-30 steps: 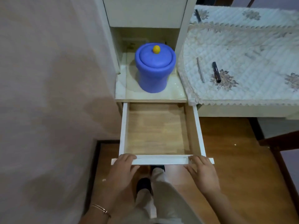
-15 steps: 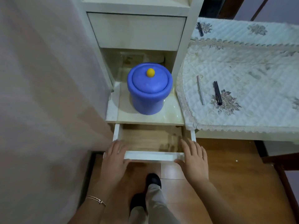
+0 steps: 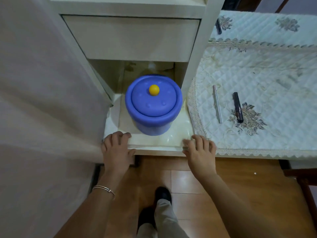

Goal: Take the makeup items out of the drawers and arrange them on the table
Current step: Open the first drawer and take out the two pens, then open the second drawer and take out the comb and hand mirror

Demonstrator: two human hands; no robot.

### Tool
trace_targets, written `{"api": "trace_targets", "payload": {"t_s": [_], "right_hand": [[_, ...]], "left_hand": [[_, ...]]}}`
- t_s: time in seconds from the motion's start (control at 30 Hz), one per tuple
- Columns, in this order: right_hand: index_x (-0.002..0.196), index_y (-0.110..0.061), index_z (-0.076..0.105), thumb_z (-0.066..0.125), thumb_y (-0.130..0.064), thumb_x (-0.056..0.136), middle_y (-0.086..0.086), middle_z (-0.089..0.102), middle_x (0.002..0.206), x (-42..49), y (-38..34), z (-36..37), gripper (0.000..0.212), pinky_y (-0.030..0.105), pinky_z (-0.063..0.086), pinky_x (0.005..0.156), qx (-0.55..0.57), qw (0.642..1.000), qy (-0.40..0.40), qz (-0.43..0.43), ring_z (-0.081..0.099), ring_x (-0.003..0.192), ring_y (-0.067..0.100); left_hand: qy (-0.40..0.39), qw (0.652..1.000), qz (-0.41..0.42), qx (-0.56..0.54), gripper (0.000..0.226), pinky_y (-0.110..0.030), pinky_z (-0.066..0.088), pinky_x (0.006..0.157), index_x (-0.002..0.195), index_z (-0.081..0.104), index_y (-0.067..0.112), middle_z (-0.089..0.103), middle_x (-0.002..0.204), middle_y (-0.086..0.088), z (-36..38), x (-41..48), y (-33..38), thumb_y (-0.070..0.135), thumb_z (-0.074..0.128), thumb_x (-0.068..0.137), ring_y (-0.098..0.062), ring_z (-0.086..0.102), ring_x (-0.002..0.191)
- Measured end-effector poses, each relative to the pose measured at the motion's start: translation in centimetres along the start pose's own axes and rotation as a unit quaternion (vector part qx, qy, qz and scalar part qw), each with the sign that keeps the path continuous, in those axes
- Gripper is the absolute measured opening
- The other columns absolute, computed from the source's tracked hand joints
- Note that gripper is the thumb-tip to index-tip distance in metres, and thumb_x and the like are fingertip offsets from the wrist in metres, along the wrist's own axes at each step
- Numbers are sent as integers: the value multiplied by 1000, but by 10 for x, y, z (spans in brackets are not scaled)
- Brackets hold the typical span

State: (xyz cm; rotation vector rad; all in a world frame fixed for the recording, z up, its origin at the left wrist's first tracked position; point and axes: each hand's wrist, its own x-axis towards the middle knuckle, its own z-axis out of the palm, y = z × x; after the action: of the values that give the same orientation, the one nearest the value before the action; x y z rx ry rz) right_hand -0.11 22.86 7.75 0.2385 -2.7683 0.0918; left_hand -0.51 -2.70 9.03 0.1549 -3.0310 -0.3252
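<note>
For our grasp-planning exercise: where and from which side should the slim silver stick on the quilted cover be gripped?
Probably pinch the silver stick mid-length from above, fingers across its narrow width: it lies flat on the quilted cover, apart from the black tube.

Round blue plastic tub (image 3: 152,121) w/ yellow ball knob (image 3: 154,90) on lid, upright on glossy cream shelf (image 3: 173,136). Brown wood-plank floor (image 3: 240,182) below, pinkish curtain (image 3: 42,100) on left.

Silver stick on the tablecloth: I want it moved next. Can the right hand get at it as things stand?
Probably yes: the right hand holds nothing, and the silver stick lies uncovered on the tablecloth just beyond it, nothing between.
</note>
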Motion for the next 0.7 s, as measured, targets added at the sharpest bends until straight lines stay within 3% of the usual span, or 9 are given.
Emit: {"api": "trace_targets", "payload": {"t_s": [0.1,0.2,0.3,0.43,0.47,0.53,0.6,0.7], "right_hand": [[99,-18,45,66,-21,73,11,66,99,1,-1,-1,33,42,27,88,3,1000,-8,-4,40,102,25],[102,-20,48,76,-18,68,10,63,103,3,-2,-9,45,41,28,91,30,996,-78,24,42,103,25],[120,-19,51,69,-18,75,10,55,126,0,-3,-32,49,45,34,101,80,981,-172,41,47,119,30],[128,-13,47,58,-13,83,10,50,132,-63,-10,-74,47,44,39,98,157,952,-204,164,49,118,31],[129,-13,46,55,-15,85,9,51,132,-91,-14,-83,44,42,39,98,186,928,-233,224,49,118,29],[124,-10,51,53,-17,89,9,57,127,-153,-24,-99,36,35,41,95,265,841,-296,367,53,114,25],[117,-5,57,55,-16,89,13,62,118,-220,-36,-112,30,31,44,88,334,740,-299,501,57,102,23],[108,-6,59,58,-11,87,16,62,103,-314,-56,-127,21,24,45,70,357,639,-282,620,56,91,24]], "left_hand": [[0,1000,-6,3,59,-53,45,83,106,57,16,57,99,-18,-1,1,0,20,85,54,-29,32,96],[-18,1000,-10,-11,57,-54,40,90,113,56,13,55,107,-21,-3,-4,4,16,80,62,-34,35,105],[-67,996,8,-52,51,-50,33,101,122,53,10,51,124,-21,-13,-12,4,13,69,73,-41,39,119],[-106,984,88,-117,36,-46,41,96,113,59,6,58,119,-16,-28,-56,-12,19,51,80,-39,51,111],[-162,972,95,-138,33,-42,42,93,114,58,8,58,118,-12,-30,-77,-18,20,49,85,-34,53,110],[-313,930,80,-173,23,-30,44,90,112,58,15,60,115,-5,-30,-123,-31,20,51,91,-22,56,107],[-399,894,52,-197,10,-19,43,81,90,58,25,66,104,-6,-20,-167,-44,16,59,87,-15,59,98],[-472,857,-38,-203,33,-14,39,66,69,51,30,65,78,0,0,-225,-65,3,61,84,-9,61,82]]}}
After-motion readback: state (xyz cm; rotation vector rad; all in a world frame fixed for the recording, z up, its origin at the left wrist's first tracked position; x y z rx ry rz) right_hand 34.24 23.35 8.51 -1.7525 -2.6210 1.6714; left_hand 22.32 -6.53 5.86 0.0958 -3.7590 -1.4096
